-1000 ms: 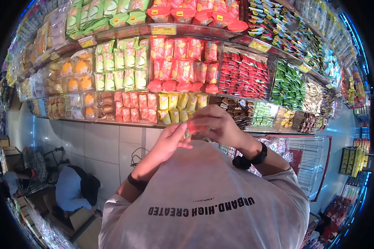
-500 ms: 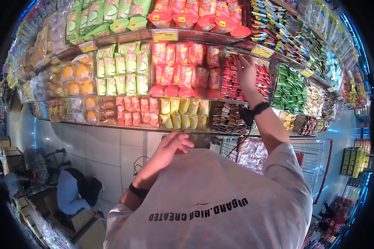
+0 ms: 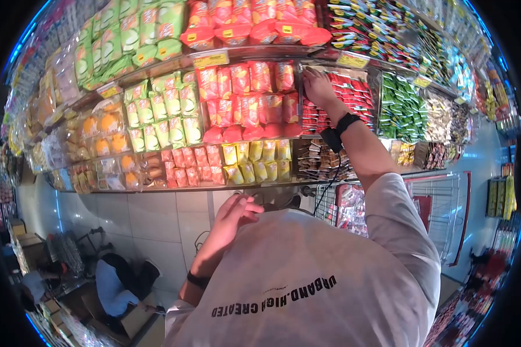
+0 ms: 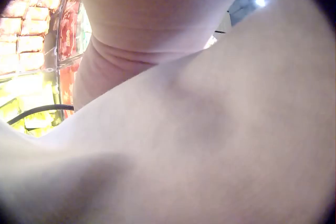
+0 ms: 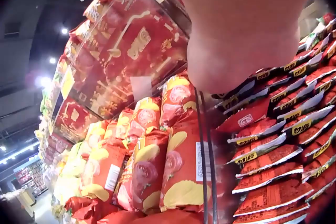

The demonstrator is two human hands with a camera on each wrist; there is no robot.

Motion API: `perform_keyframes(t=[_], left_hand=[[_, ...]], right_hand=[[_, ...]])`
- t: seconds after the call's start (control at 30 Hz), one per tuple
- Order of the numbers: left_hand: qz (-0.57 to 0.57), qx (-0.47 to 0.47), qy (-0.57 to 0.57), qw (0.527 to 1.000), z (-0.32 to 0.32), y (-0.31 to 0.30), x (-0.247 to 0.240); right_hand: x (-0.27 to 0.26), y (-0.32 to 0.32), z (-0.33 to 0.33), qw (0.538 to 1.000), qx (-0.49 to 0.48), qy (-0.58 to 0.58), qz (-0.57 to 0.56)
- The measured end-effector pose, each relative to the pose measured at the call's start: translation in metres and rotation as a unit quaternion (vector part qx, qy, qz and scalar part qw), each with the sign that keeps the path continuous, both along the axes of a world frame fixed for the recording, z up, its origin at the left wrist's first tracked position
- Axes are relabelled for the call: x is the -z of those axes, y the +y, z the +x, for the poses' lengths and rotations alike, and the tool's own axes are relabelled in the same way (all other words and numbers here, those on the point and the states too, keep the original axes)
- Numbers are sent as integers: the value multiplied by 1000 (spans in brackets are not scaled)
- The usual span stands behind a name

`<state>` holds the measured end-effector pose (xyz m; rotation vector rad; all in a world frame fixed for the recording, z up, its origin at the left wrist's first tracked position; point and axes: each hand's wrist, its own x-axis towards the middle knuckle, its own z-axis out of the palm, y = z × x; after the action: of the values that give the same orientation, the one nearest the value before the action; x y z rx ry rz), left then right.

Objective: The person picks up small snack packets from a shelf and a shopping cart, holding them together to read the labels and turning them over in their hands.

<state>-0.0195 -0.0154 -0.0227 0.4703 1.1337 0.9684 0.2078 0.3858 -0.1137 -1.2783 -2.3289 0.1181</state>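
In the head view my right hand reaches into the upper left corner of the bin of small red packets, beside the clear divider. Its fingertips are hard to make out, and whether they hold a packet cannot be told. The right wrist view shows part of that hand above rows of red packets, its fingers out of sight. My left hand hangs in front of the shirt below the shelf, fingers loosely bent, holding nothing visible. Mostly blurred skin of the left hand fills the left wrist view.
Larger red bags stand left of the divider, green packets to the right, yellow packs below. A wire cart stands at the right under the shelf. Another person bends over boxes at lower left.
My hands were together at the chest with a small red item; they parted, and my right hand went up to the red packets, then further left toward the divider. The whole view has shifted slightly.
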Motion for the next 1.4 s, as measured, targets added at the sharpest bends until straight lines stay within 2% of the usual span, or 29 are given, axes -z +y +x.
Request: perform_keyframes(t=[0.03,0.1,0.13,0.17,0.23,0.33,0.37,0.43,0.5,0.57,0.63,0.67,0.7,0.77,0.8,0.87,0.9,0.97,1.0,1.1,1.13,1.17,1.23,1.27,1.33,1.4], left_hand=[[1,4,0,1000,1,2,-1],[4,24,2,1000,4,7,-2],[9,32,2,999,6,11,-3],[10,41,3,999,9,16,-4],[9,62,3,998,16,24,-8],[-2,108,-17,994,28,37,0],[-5,126,-13,992,35,41,-1],[-11,173,7,985,50,50,-3],[-20,215,30,976,65,58,-1],[-25,241,33,970,79,65,2],[-36,299,57,952,94,74,3],[-37,289,59,955,99,75,7],[-38,275,63,959,103,76,9],[-56,314,70,945,118,81,5],[-64,316,78,943,125,83,3],[-73,326,94,938,139,88,4],[-76,337,99,933,145,90,5],[-75,344,130,927,158,96,7],[-80,355,135,922,163,98,9],[-84,373,155,911,177,103,15],[-89,376,167,907,183,104,14],[-91,382,171,903,188,104,13],[-104,397,213,887,195,105,13],[-112,403,233,878,200,106,15],[-117,408,249,870,205,108,19],[-99,397,249,878,208,104,21]], right_hand=[[0,-4,4,1000,11,2,0],[-2,-20,10,991,4,132,15],[-15,-37,16,983,-10,181,-12],[-26,-57,28,983,-2,182,-10],[-42,-104,54,939,-16,331,-94],[-57,-163,119,895,102,423,-94],[-59,-183,145,869,144,464,-93],[-37,-221,198,765,259,583,-85],[-14,-261,246,694,370,614,-67],[21,-299,288,660,455,597,-24],[58,-341,320,604,548,578,-29],[84,-364,335,584,586,559,-56],[125,-386,350,548,599,583,-42],[166,-422,361,484,668,558,-92],[181,-437,362,467,680,560,-85],[207,-456,362,355,687,615,-153],[215,-461,363,344,692,616,-151],[232,-470,365,277,752,565,-198],[278,-494,373,264,756,566,-196],[412,-526,394,388,740,488,-252],[300,-488,385,274,817,394,-320],[266,-480,380,266,818,396,-321],[242,-475,382,375,901,165,-145],[244,-481,391,368,903,165,-148],[253,-495,407,445,869,125,-174],[257,-502,420,437,866,162,-183]])
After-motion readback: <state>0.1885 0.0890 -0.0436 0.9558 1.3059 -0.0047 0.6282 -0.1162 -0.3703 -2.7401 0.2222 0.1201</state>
